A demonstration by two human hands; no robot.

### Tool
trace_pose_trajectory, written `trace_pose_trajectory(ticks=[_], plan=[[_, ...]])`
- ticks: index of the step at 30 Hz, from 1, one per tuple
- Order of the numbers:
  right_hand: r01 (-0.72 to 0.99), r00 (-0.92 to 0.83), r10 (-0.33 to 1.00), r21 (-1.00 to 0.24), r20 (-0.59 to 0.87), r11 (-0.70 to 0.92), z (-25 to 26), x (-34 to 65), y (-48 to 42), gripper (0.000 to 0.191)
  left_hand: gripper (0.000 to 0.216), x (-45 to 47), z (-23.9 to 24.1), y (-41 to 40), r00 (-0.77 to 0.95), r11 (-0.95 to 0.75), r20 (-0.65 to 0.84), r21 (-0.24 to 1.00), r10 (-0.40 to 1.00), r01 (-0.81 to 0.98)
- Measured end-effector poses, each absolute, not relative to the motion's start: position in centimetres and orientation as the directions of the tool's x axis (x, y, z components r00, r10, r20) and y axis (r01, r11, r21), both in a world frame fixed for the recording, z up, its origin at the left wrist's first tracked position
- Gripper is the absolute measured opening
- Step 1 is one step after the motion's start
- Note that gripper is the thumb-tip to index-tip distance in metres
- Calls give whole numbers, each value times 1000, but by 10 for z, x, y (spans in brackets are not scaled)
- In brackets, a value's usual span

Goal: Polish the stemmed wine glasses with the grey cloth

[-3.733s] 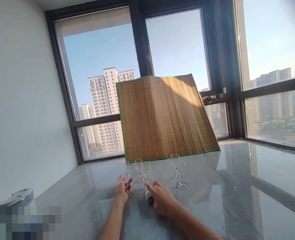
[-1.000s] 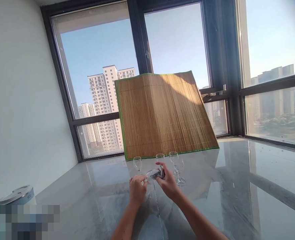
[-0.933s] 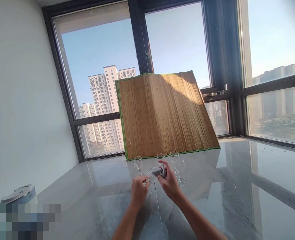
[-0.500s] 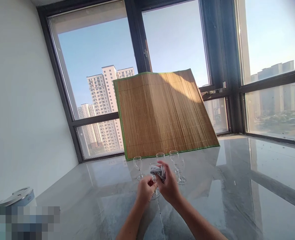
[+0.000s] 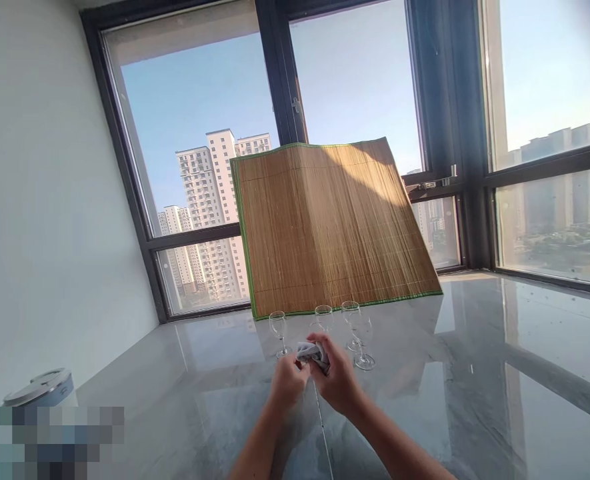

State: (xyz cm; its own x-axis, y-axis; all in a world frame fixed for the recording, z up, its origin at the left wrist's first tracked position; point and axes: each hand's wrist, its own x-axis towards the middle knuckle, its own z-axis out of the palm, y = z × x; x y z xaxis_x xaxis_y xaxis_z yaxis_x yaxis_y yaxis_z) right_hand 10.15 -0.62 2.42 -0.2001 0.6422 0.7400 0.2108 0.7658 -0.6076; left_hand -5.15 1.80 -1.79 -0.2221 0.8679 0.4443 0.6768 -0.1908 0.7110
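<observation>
My left hand (image 5: 288, 383) is closed, its fingertips meeting the cloth; the wine glass it gripped a moment ago is almost wholly hidden between my hands. My right hand (image 5: 339, 377) is wrapped around a crumpled grey-white cloth (image 5: 319, 359), pressed close against my left fingers. Just beyond my hands several clear stemmed glasses stand upright: a left wine glass (image 5: 277, 325), a middle wine glass (image 5: 323, 311) partly covered by my right hand, and two overlapping ones on the right, the nearer wine glass (image 5: 365, 362) in front.
A bamboo mat (image 5: 325, 227) with green edging leans against the window behind the glasses. The glossy grey tabletop (image 5: 185, 400) reflects light. At the lower left stands a lidded container (image 5: 45, 387), partly behind a pixelated patch. Dark window frames (image 5: 469, 220) border the surface.
My hands have drawn down and closer together around the cloth. The glass between them, whose bowl and foot showed before, is now hidden. The view has shifted slightly.
</observation>
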Motion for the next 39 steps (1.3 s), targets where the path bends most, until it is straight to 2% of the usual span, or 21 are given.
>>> trace_pose_trajectory(ticks=[3,5,7,10,13,19,24,26,28,31,33,34,36,39], plan=[[279,-426,630,-568,649,774,23,104,-6,44,25,-70,-12,19,-306,-128,467,693,830,710],[384,-556,618,-488,555,784,18,106,-3,52,29,-83,-11,20,-403,-47,475,690,782,722],[505,-606,641,-396,470,767,11,108,1,57,32,-91,-13,21,-423,11,497,638,758,770],[653,-593,714,-295,372,697,2,111,8,53,37,-94,-19,21,-315,64,500,457,807,887],[712,-572,745,-243,343,658,1,114,11,48,37,-89,-25,20,-211,62,441,328,872,942],[804,-454,835,-260,312,534,9,119,14,42,40,-82,-25,15,-152,52,334,289,930,956],[823,-390,871,-310,300,475,9,124,20,40,35,-76,-12,7,-181,71,375,289,909,955],[829,-377,878,-315,294,462,8,125,23,41,37,-74,-6,4,-236,103,415,318,879,942],[837,-370,884,-312,284,450,6,125,25,40,41,-75,-2,4,-331,152,434,397,838,905],[846,-369,888,-297,274,443,5,125,26,40,35,-83,0,8,-508,194,411,601,757,775],[843,-375,884,-294,278,450,5,125,27,41,22,-89,-1,14,-602,152,360,759,713,633],[840,-378,882,-296,281,455,5,126,27,41,23,-91,-2,17,-626,112,314,831,714,545],[841,-375,882,-296,286,453,6,127,28,41,42,-92,-5,22,-617,46,215,925,757,378],[855,-362,888,-278,284,438,6,129,31,42,59,-89,-8,27,-535,-4,138,969,834,245]])
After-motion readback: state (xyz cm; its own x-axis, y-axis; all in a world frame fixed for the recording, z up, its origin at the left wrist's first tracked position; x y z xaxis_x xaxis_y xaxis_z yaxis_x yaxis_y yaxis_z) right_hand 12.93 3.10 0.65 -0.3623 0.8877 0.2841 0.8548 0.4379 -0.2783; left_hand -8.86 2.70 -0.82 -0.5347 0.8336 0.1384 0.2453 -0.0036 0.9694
